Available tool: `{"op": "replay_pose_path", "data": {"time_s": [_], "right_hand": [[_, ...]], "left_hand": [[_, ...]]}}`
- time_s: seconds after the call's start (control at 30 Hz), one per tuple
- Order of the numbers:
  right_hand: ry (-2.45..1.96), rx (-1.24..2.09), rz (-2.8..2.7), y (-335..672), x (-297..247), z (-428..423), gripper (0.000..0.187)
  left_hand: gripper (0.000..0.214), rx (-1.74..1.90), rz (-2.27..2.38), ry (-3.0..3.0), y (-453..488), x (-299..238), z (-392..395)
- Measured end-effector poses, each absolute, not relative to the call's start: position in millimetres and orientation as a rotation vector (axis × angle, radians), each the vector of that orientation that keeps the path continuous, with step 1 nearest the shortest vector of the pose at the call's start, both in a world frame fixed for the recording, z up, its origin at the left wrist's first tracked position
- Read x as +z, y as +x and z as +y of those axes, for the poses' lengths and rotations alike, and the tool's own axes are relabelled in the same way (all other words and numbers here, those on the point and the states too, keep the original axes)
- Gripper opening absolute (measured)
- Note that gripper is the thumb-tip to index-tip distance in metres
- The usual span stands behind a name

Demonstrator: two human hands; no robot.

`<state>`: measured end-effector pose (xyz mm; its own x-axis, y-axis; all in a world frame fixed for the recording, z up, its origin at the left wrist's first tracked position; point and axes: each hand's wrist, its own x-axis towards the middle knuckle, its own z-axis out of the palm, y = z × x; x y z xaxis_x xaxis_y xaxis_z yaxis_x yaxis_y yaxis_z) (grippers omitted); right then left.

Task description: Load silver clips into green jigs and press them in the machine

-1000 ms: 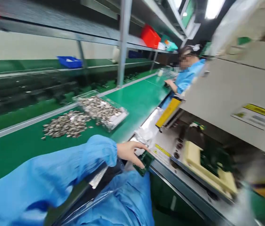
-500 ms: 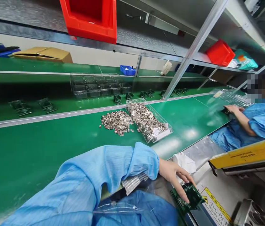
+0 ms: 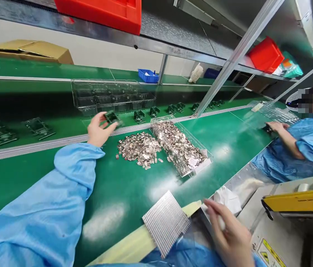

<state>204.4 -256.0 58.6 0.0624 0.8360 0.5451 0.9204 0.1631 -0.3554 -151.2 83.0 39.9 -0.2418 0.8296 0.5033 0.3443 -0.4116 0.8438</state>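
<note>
My left hand (image 3: 99,129) grips a green circuit board assembly (image 3: 112,118), slightly blurred, between thumb and fingers, above the far rail of the green bench. To its right lie a pile of small silvery metal pieces (image 3: 139,148) and a clear plastic box (image 3: 200,171) full of similar pieces. My right hand (image 3: 232,235) is at the lower right, blurred, with its fingers drawn together. Something whitish shows between them, too unclear to name. Just left of it is a silvery ribbed block of strips (image 3: 167,222) on a pale yellow strip (image 3: 128,246).
Several circuit board assemblies (image 3: 38,128) line the ledge behind the rail (image 3: 34,146). Clear trays (image 3: 112,94) stand behind them. A slanted metal post (image 3: 236,59) and a shelf with red bins (image 3: 266,55) rise above. At right, a person in blue (image 3: 309,141) works beside a yellow-fronted machine (image 3: 297,202).
My left hand has swung from the machine at lower right to the far left ledge, carrying the circuit board assembly. My right hand has come into view; the ribbed block is now uncovered.
</note>
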Motion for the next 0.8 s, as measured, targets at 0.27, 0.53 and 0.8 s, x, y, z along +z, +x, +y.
{"op": "replay_pose_path", "data": {"time_s": [0.27,0.53,0.8], "right_hand": [[-2.085,-0.403,-2.488,132,37,-85,0.042],[-2.024,-0.435,-2.552,131,29,-93,0.046],[-1.953,0.023,-2.229,166,7,-66,0.028]], "left_hand": [[0.069,1.440,1.745,1.724,-185,3,153],[0.055,1.593,1.873,1.787,-204,16,118],[0.083,1.799,2.484,1.351,-311,20,74]]}}
